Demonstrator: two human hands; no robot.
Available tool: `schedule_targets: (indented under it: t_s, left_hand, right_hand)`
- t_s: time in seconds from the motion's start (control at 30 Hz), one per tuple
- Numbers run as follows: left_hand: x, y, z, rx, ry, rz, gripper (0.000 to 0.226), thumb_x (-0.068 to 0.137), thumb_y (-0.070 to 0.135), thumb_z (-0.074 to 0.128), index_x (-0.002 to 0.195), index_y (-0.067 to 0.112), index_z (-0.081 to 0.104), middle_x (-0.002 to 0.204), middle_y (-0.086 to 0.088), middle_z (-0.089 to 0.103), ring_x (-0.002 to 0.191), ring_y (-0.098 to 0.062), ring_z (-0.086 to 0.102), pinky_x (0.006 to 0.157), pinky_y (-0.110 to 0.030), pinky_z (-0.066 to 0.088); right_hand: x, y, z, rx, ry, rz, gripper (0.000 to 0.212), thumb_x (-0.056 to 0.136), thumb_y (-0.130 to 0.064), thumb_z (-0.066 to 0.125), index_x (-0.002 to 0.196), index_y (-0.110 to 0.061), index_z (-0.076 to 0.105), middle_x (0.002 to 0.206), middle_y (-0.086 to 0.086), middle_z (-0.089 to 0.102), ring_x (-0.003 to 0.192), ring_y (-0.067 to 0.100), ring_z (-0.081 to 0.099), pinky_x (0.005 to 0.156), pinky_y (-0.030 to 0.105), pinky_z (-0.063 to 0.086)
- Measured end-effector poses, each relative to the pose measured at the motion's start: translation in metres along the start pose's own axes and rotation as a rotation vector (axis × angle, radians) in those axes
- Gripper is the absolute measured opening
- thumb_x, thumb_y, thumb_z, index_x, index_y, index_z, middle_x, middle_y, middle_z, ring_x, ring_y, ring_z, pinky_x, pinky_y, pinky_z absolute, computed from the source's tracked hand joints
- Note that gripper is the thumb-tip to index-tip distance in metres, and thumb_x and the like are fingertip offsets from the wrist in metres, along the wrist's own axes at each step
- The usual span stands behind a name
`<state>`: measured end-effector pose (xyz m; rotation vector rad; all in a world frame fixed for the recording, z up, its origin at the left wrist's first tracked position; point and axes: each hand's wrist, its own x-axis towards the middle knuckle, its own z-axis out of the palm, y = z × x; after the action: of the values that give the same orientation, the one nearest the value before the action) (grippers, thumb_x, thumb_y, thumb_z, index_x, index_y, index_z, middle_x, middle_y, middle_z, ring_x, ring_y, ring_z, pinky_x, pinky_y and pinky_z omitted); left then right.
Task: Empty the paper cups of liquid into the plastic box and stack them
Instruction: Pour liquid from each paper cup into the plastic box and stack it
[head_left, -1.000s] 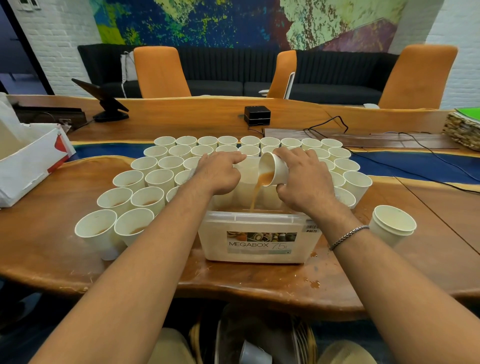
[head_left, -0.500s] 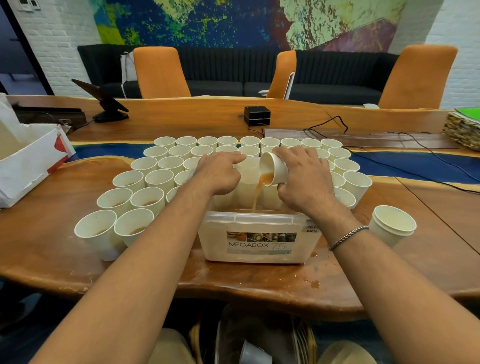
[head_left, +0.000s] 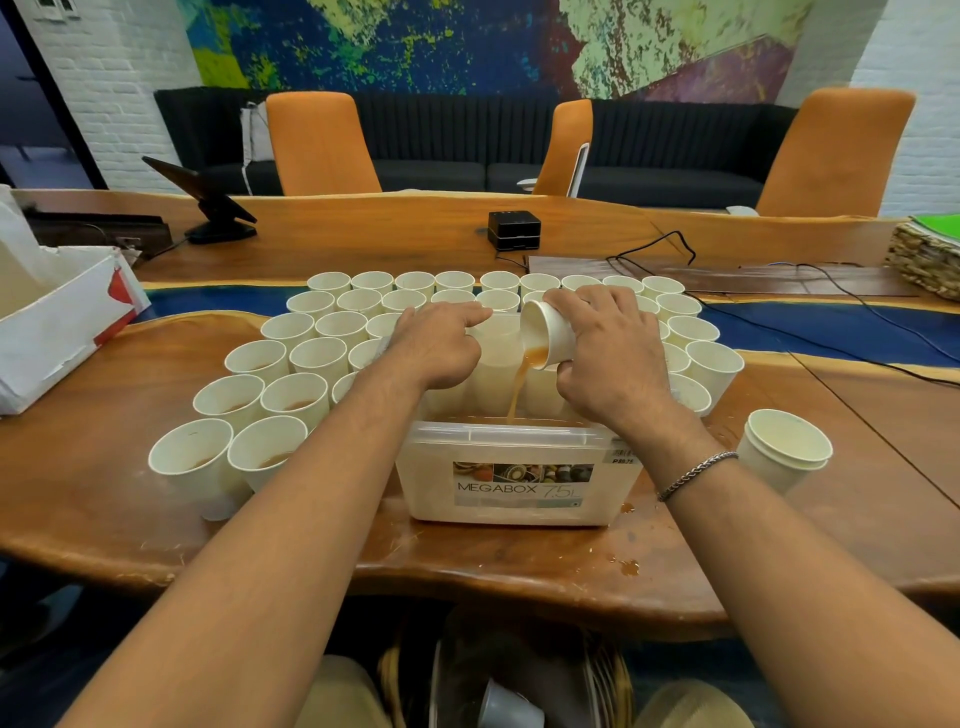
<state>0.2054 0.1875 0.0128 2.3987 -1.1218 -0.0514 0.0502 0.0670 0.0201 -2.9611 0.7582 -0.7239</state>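
Note:
My right hand (head_left: 613, 358) grips a white paper cup (head_left: 550, 332) tipped to the left over the clear plastic Megabox box (head_left: 509, 488). A brown stream (head_left: 519, 384) runs from the cup into the box. My left hand (head_left: 436, 345) lies over the top of an upright paper cup (head_left: 496, 364) just behind the box, fingers curled over its rim. Several more paper cups (head_left: 291, 400) stand in rows around the box, some with brown liquid in them. A short stack of empty cups (head_left: 782, 452) stands to the right of the box.
The wooden table (head_left: 78, 499) has brown drips near the box's right front corner (head_left: 628, 566). A white cardboard box (head_left: 57, 322) sits at the left. A black device (head_left: 514, 228), cables (head_left: 779, 322) and a tablet stand (head_left: 208, 202) lie further back.
The pour goes on; my right hand has tipped the cup slightly further. My left hand has stayed on its cup.

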Motion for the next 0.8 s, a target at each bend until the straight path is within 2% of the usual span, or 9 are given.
schedule_targets:
  t_s: [0.37, 0.7, 0.8]
  left_hand:
    - [0.0002, -0.0003, 0.0, -0.005, 0.002, -0.002, 0.063, 0.092, 0.001, 0.043, 0.148, 0.031, 0.049, 0.157, 0.008, 0.042, 0.149, -0.022, 0.03, 0.123, -0.048, 0.021]
    - [0.0019, -0.002, 0.0015, 0.006, 0.002, -0.003, 0.063, 0.092, 0.002, 0.043, 0.147, 0.032, 0.05, 0.157, 0.007, 0.042, 0.148, -0.023, 0.03, 0.123, -0.049, 0.019]
    - [0.0022, -0.0024, 0.0016, -0.003, -0.002, -0.007, 0.064, 0.092, 0.002, 0.043, 0.147, 0.033, 0.05, 0.157, 0.006, 0.042, 0.149, -0.024, 0.029, 0.123, -0.05, 0.018]
  right_hand:
    - [-0.001, -0.002, -0.003, -0.022, 0.013, -0.02, 0.072, 0.082, -0.02, 0.071, 0.145, -0.034, 0.038, 0.148, 0.001, 0.04, 0.139, 0.026, 0.027, 0.109, 0.045, 0.03]
    - [-0.0021, -0.0027, -0.0003, 0.025, 0.277, -0.122, 0.07, 0.075, -0.012, 0.073, 0.139, -0.027, 0.05, 0.147, 0.011, 0.046, 0.141, 0.033, 0.029, 0.106, 0.051, 0.034]
    - [-0.0024, -0.0022, 0.0011, 0.012, 0.284, -0.126, 0.071, 0.075, -0.013, 0.073, 0.139, -0.027, 0.049, 0.146, 0.01, 0.046, 0.14, 0.033, 0.03, 0.106, 0.051, 0.034]
